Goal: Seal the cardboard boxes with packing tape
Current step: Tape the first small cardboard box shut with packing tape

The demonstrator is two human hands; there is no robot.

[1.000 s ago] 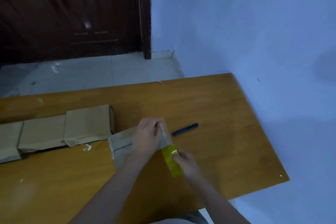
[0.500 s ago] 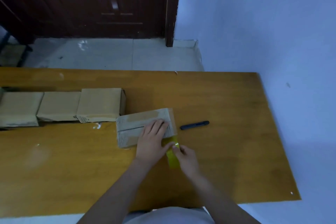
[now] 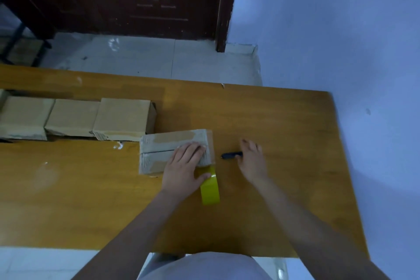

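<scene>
A person's left hand [image 3: 184, 169] presses flat on the near cardboard box [image 3: 175, 150] (yellow tape roll [image 3: 210, 186] touching its thumb) on a wooden table [image 3: 284, 125], while the right hand [image 3: 252, 159], fingers spread, touches a dark cutter [image 3: 231, 155] to the right.

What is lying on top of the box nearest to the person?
The left hand rests flat on the box, with tape strips across its top. The part of the top under the hand is hidden.

Left hand [image 3: 184, 166] flat, fingers straight; right hand [image 3: 252, 161] outstretched, fingers spread.
</scene>
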